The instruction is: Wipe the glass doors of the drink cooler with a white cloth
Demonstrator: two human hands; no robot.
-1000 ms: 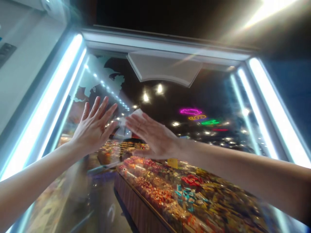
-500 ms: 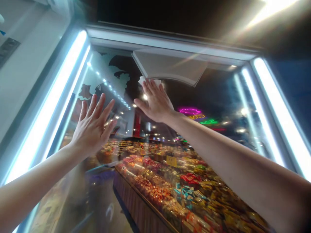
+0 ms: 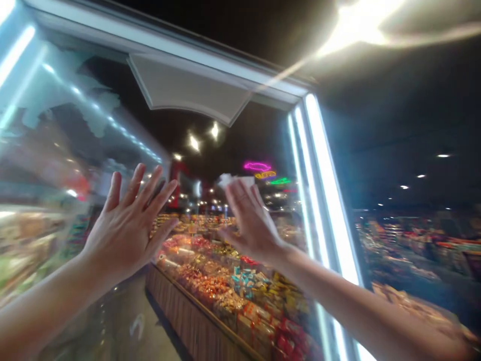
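Both my hands are raised before a large glossy glass pane [image 3: 203, 150] framed by bright light strips. My left hand [image 3: 126, 225] is flat against or just in front of the pane, its fingers spread and nothing in it. To its right, my right hand [image 3: 251, 220] presses a white tissue [image 3: 227, 179] to the glass under its stretched fingers. Only the tissue's edges show past the fingertips; whether it is paper or cloth I cannot tell. The right hand is blurred by motion.
A white curved-edged panel [image 3: 191, 87] hangs at the top of the pane. Light strips [image 3: 330, 185] run down the right side. Through or in the glass appear a long wood-sided bin [image 3: 184, 306] of colourful wrapped goods and neon shapes [image 3: 257, 166]. More goods [image 3: 413, 306] stand at right.
My right hand has moved down the pane with the tissue, from just below the white panel to about the left hand's height. The view has swung right; the left hand stays spread.
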